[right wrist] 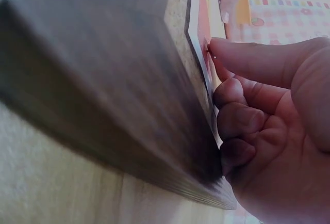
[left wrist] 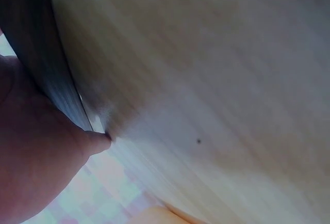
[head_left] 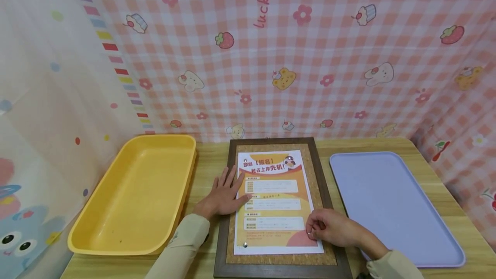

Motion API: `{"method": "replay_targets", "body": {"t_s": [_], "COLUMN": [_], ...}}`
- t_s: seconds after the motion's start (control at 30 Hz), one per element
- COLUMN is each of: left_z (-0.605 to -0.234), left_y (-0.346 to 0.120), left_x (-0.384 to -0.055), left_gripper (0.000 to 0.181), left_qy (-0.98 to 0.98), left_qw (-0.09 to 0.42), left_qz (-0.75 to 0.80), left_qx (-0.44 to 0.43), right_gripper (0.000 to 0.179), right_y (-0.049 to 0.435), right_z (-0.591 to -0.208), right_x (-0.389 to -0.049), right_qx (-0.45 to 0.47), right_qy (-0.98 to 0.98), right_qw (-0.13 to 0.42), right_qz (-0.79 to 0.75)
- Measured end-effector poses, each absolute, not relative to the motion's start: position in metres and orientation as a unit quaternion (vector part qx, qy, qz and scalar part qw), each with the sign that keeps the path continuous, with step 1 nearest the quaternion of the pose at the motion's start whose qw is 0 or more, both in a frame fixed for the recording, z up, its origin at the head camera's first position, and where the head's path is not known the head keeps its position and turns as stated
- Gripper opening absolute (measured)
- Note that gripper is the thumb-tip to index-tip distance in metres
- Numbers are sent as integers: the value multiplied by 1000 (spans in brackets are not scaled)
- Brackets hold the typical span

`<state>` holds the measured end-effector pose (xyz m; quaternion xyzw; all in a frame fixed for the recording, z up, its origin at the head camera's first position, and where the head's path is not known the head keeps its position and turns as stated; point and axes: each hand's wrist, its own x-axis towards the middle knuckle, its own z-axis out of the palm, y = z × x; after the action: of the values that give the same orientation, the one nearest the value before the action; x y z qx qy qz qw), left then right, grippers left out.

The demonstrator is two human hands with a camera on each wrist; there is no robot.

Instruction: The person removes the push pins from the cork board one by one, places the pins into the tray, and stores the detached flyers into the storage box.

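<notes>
A printed orange-and-white poster (head_left: 274,203) lies on a cork board (head_left: 329,256) with a dark wooden frame (head_left: 221,244). Silver thumbtacks show at its upper left (head_left: 245,161) and lower left (head_left: 245,245) corners. My left hand (head_left: 224,197) rests with fingers spread across the poster's left edge and the frame. At the poster's lower right corner, my right hand (head_left: 334,228) pinches a small thumbtack (head_left: 309,233) between thumb and index finger. The right wrist view shows that thumb (right wrist: 252,61) close against the paper, the other fingers curled beside the frame's edge.
A yellow tray (head_left: 135,193) stands on the wooden table (head_left: 205,162) to the left. A flat lavender tray (head_left: 395,210) lies to the right, its edge near my right forearm. Pink checked cloth (head_left: 263,55) hangs behind the table.
</notes>
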<state>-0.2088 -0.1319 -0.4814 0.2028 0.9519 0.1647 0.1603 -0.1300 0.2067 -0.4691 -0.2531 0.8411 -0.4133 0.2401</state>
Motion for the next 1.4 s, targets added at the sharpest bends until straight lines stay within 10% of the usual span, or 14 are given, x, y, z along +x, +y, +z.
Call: {"method": "replay_targets", "body": {"t_s": [1.4], "left_z": [-487], "left_y": [-133], "left_x": [-210], "left_gripper": [79], "left_qy": [951], "left_qw": [169], "left_qz": [167], "left_qx": [199], "right_gripper": [14], "right_y": [204], "right_z": [-465], "right_x": [-133], "right_qx": [-265], "right_qy": [831], "right_qw": [268], "right_qz": [-408]}}
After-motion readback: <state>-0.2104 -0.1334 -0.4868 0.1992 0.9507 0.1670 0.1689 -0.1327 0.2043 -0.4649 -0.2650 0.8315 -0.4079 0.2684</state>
